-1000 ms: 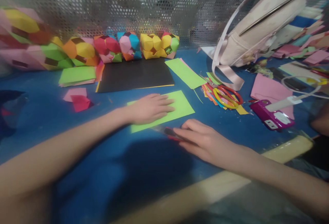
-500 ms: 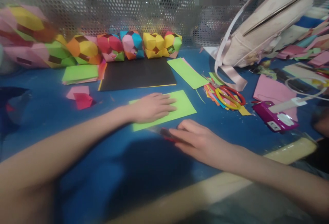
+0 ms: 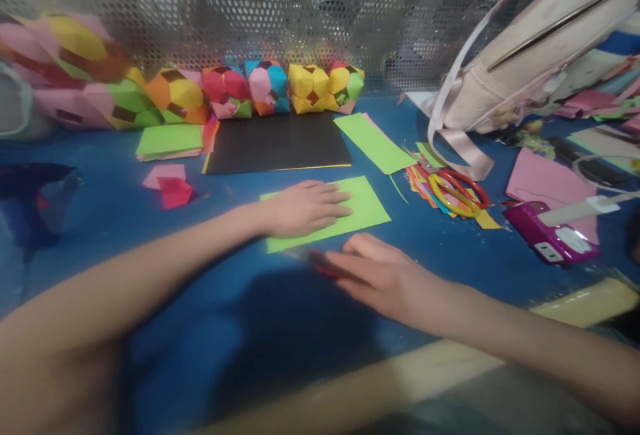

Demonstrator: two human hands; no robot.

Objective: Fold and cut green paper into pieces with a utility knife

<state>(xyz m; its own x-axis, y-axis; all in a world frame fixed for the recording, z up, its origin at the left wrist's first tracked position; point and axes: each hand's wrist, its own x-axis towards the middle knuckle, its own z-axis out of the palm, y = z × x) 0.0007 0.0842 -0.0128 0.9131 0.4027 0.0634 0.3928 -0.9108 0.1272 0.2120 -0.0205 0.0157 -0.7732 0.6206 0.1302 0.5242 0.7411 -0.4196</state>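
Observation:
My left hand (image 3: 310,208) lies flat on a light green sheet of paper (image 3: 365,202), fingers stretched out to the right, pressing it to the blue table. Close to the sheet's near edge, my right hand (image 3: 375,265) is closed on a red-handled knife (image 3: 323,265). Its thin greyish blade points left, beside the lower edge of the paper; blur hides whether blade and paper touch. Beyond the sheet lies a stack of black paper (image 3: 280,145), with a longer green strip (image 3: 375,145) to its right.
Folded paper balls (image 3: 225,92) line the perforated metal screen at the back. Red and yellow-handled scissors (image 3: 455,192) lie on paper scraps to the right, near a purple power socket (image 3: 550,232) and a pale bag (image 3: 525,55). Pink folded pieces (image 3: 173,188) and a dark blue glue gun (image 3: 33,202) are left.
The view has turned slightly left, so the table things appear farther right. My right hand with the knife has slid a little left along the green sheet's near edge; my left hand stays on it.

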